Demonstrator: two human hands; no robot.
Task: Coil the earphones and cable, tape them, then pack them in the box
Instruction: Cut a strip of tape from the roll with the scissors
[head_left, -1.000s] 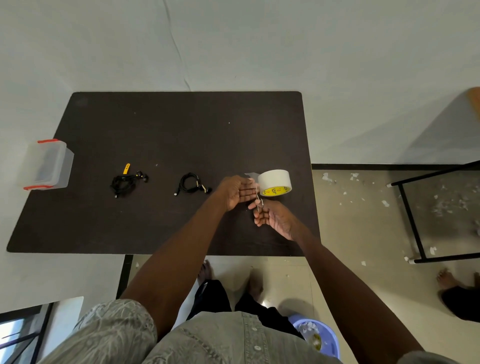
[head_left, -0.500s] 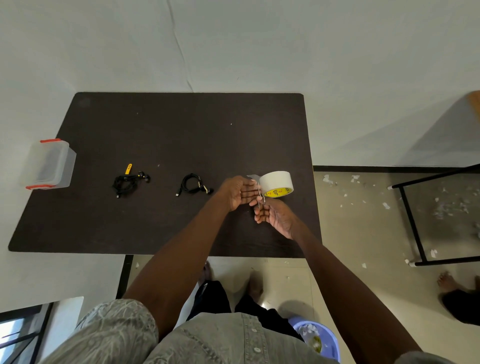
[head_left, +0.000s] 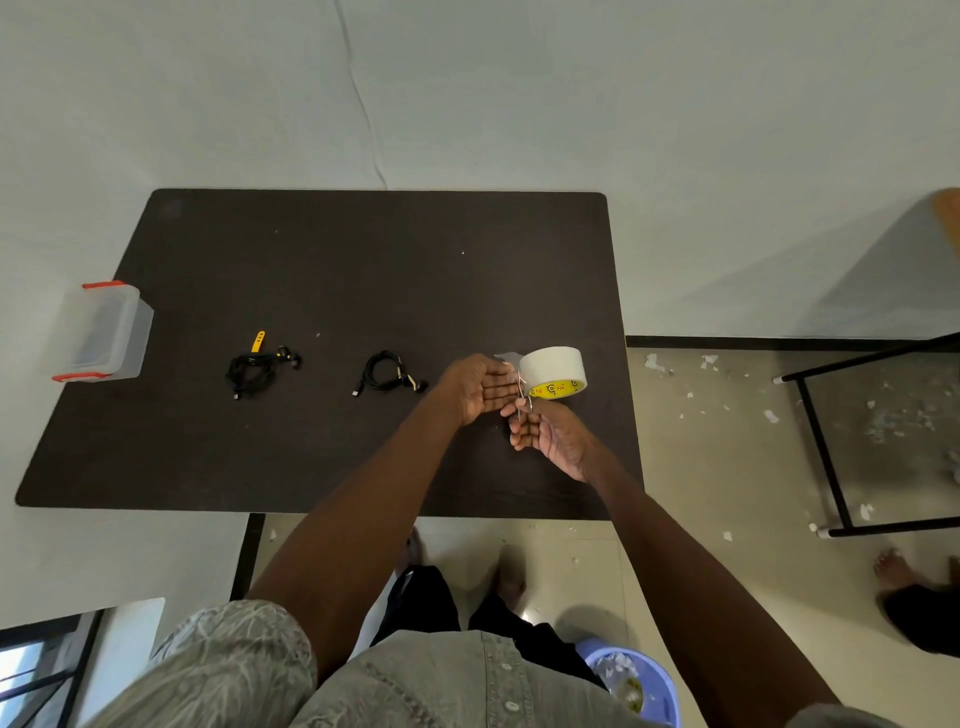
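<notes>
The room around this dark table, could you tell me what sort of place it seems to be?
Probably a plain indoor workroom set up for a packing job: a dark table against a bare pale wall, paper scraps on the tiled floor, and a waste bucket by the person's feet.

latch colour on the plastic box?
Red-orange latches on the clear plastic box, at the table's left edge; head view shows it.

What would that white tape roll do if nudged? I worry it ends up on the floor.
The white tape roll looks tilted partly onto its round edge, so it may roll. It sits near the table's right edge, so a rightward push could drop it. Being rigid, it probably keeps its shape.
</notes>
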